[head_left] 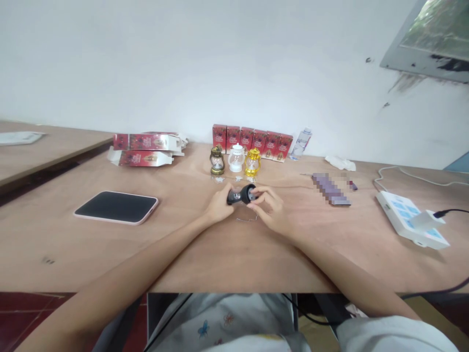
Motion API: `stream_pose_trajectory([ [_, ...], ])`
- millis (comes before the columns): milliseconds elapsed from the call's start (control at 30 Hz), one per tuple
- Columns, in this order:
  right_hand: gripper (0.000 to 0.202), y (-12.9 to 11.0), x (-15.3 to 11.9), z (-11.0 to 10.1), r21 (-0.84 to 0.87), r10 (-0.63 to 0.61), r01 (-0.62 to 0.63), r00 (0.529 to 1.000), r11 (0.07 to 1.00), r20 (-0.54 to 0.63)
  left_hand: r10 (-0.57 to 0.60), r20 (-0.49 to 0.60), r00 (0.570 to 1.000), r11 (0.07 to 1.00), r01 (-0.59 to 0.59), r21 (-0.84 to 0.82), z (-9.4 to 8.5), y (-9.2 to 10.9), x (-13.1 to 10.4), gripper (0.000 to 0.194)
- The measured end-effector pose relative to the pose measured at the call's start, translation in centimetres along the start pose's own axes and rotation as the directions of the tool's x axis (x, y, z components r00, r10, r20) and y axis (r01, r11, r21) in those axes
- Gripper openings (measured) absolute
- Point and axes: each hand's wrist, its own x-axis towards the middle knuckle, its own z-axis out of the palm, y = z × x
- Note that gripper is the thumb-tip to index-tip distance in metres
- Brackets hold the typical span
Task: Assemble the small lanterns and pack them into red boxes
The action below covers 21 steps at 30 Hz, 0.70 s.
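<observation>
A small black lantern [236, 196] with a clear middle lies on its side in the air between my hands. My left hand [219, 204] is closed around its left end. With thumb and fingers, my right hand [271, 208] grips the round black base, which faces right; whether something small is in those fingertips is hidden. Below the lantern a thin wire-like piece [247, 219] shows near the table. Just beyond my hands stand a bronze lantern [217, 161], a white lantern [236, 159] and a gold lantern [252, 163], upright in a row, with small pale tags in front.
Several red boxes [252, 142] line the wall, beside a clear plastic packet [302, 143]. Flattened red cartons [142, 149] lie at back left. A tablet-like phone [116, 207] is at left; a partly blurred purple object [330, 189] and a white power strip [410, 217] with cables are at right.
</observation>
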Motion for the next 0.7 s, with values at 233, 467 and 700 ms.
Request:
stream_pose_trajectory([
  [233,0.017,-0.04,0.17,-0.17,0.007,0.020,-0.021,0.999,1.000,0.050,0.004,0.009,1.000,0.999,-0.004,0.048,-0.04,0.03,-0.05,0.022],
  [467,0.017,-0.02,0.26,-0.30,-0.007,0.020,-0.020,0.997,1.000,0.076,-0.008,0.019,1.000,0.999,0.007,0.035,-0.03,-0.18,0.05,0.024],
  [700,0.015,0.18,0.20,-0.26,0.006,0.003,-0.003,0.997,1.000,0.080,0.010,0.009,1.000,0.999,-0.010,0.034,0.01,-0.18,0.02,0.022],
])
